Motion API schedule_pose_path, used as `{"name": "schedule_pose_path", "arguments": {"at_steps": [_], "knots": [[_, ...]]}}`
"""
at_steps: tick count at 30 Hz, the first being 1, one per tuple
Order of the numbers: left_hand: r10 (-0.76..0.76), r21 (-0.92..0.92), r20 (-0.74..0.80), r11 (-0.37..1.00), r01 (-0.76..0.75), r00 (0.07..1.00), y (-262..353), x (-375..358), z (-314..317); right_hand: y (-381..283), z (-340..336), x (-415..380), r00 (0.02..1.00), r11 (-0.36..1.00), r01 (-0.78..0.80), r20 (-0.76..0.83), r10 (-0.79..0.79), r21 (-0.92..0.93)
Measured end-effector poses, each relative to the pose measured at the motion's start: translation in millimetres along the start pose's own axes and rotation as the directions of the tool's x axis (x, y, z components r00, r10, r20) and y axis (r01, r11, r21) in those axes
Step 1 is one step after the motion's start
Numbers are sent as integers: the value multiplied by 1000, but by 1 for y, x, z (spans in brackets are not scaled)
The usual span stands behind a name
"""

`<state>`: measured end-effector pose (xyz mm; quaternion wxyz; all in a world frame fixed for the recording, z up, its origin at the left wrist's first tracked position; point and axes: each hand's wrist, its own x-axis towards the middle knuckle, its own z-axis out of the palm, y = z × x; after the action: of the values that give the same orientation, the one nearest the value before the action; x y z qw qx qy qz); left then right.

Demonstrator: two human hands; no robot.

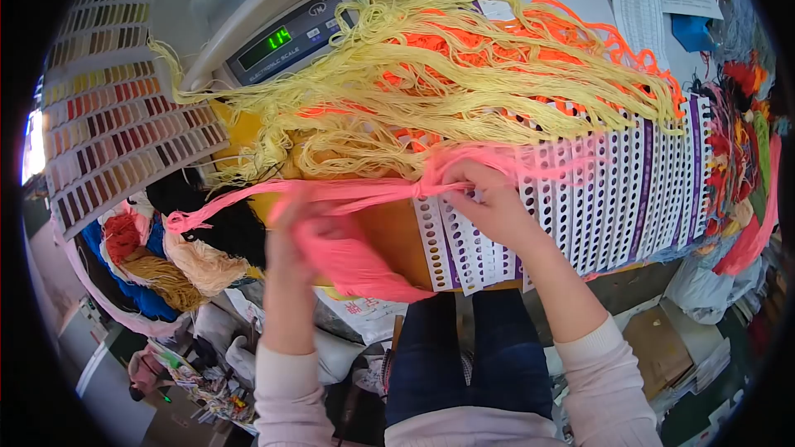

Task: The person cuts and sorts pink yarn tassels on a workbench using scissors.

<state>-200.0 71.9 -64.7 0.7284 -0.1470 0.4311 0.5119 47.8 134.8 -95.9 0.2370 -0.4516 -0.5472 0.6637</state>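
Pink thread stretches between my two hands, with a loose bundle hanging below and long strands trailing left and right. My left hand is blurred by motion at the left part of the bundle, so its fingers cannot be made out. My right hand pinches the pink thread near a knot-like gathering. Just beyond, yellow thread lies spread over orange thread. White cards with rows of holes lie under and to the right of my right hand.
An electronic scale reading 1.14 stands at the back left. Thread colour sample cards are at the far left, above a basket of coloured yarn. More coloured threads lie at the right edge. A person is at the lower left.
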Motion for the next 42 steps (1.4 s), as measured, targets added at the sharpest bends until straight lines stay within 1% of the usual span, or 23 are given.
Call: {"name": "schedule_pose_path", "arguments": {"at_steps": [2, 3, 4, 6, 7, 9, 12, 13, 14, 16, 18, 21, 22, 24, 26, 27, 30, 31, 33, 35, 39, 40, 42], "knots": [[266, -3, -13, 964, -266, 964, 42, -35, -24, 11, -1, 2, 997, 979, 64, 49, -55, -193], [436, 77, -208, 899, -430, 875, 46, -39, -6, 8, -1, 2, 996, 961, 82, 42, -74, -263], [574, 219, -388, 817, -533, 721, 49, -44, 13, 3, 1, 2, 995, 938, 101, 38, -94, -332], [747, 522, -483, 664, -535, 456, 53, -47, 18, 1, 6, 1, 992, 912, 124, 32, -121, -392], [769, 583, -383, 631, -512, 511, 65, -52, -27, 5, 6, 1, 990, 912, 136, 29, -136, -388], [687, 675, -222, 620, -398, 692, 26, -41, -34, 9, 10, 4, 980, 900, 185, -1, -201, -394], [341, 826, -74, 547, -134, 937, -51, -6, 22, 8, 12, 7, 950, 879, 274, -30, -310, -391], [250, 870, 30, 470, -148, 968, -65, 15, 28, 7, 10, 7, 970, 947, 219, -53, -238, -236], [153, 901, 133, 393, -184, 979, -80, 37, 33, 8, 7, 7, 985, 985, 154, -64, -158, -72], [93, 949, -5, 314, -24, 996, -78, 46, 37, 6, 7, 5, 991, 983, 27, -135, -2, 183], [117, 827, -14, 559, -54, 993, -73, 44, 37, 11, 7, 4, 989, 998, 48, -144, -43, 27], [184, 834, -193, 549, 62, 964, -25, 20, 24, 7, 13, 7, 988, 917, 98, -71, -136, -388], [241, 781, -237, 623, 37, 941, -3, 4, 23, 4, 15, 8, 986, 830, 117, -34, -161, -545], [204, 645, -195, 763, -31, 959, 47, -26, -12, 4, 23, 11, 979, 820, 99, -93, -182, -564], [312, 504, -188, 844, -181, 931, 65, -41, -21, 4, 27, 15, 980, 775, 84, -87, -177, -626], [478, 456, -289, 830, -320, 829, 63, -51, -3, 3, 28, 14, 983, 769, 75, -81, -162, -635], [799, 437, -166, 585, -683, 578, 55, -97, 20, -8, 25, 13, 987, 753, 90, -41, -153, -651], [659, 298, -145, 741, -603, 738, 44, -122, 17, -13, 24, 9, 980, 767, 119, -51, -194, -631], [391, 37, 28, 919, -391, 920, 15, -157, 14, -28, 25, 1, 959, 785, 191, -58, -277, -590], [300, -114, 214, 953, -282, 929, -22, -164, 32, -68, 33, -23, 958, 821, 222, -39, -284, -526], [233, 20, 242, 969, -245, 942, -53, -182, 67, -130, 59, -85, 992, 963, 122, 36, -117, -239], [218, 19, 314, 972, -236, 924, -53, -186, 75, -145, 65, -97, 994, 982, 98, 70, -87, -162], [213, 81, 381, 962, -262, 900, -56, -198, 80, -185, 82, -120, 967, 954, -225, 167, 194, 198]]}}
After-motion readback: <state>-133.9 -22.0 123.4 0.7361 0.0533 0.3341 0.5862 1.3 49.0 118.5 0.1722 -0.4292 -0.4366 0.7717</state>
